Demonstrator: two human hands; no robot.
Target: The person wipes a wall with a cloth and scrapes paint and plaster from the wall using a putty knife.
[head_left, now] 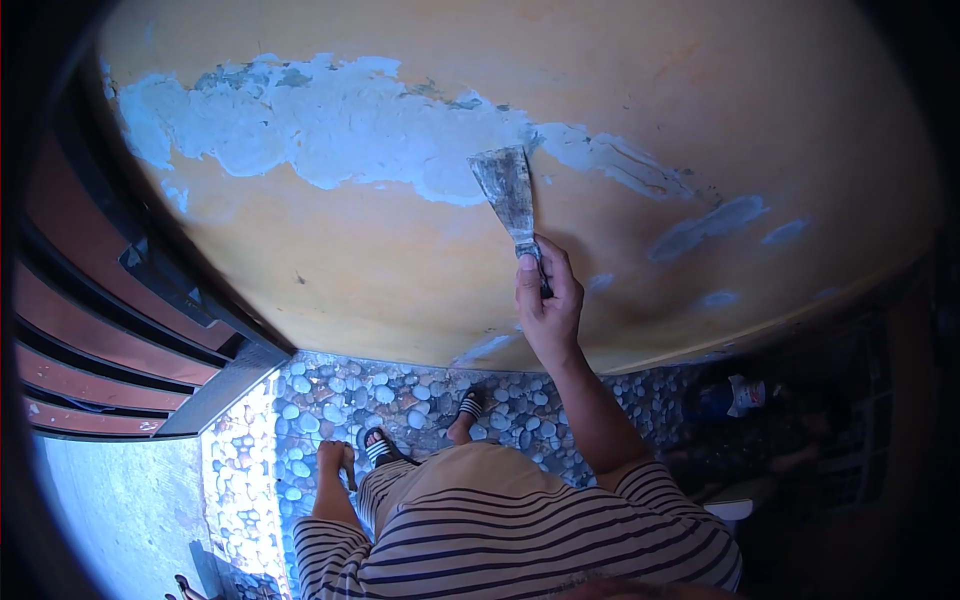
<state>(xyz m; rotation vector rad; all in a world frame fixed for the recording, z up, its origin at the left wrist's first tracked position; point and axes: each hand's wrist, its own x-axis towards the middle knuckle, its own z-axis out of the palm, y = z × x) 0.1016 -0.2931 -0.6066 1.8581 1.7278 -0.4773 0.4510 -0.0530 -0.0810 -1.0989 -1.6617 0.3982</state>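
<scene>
My right hand [549, 305] is closed around the dark handle of a putty knife [508, 195], thumb on the near side. The knife's wide, stained metal blade points up the wall, its edge at the lower border of a long pale patch of filler [330, 125]. From this view I cannot tell whether the blade touches the wall. Down by my side, my left hand [333, 459] is closed on a small dark object, mostly hidden and too small to name.
Smaller filler smears [708, 226] mark the yellow wall [400, 270] to the right. A slatted red-brown gate with a dark frame [120, 290] stands at left. Pebbled flooring [330, 400] lies under my sandalled feet. A blue container with a label [715, 400] sits in shadow at right.
</scene>
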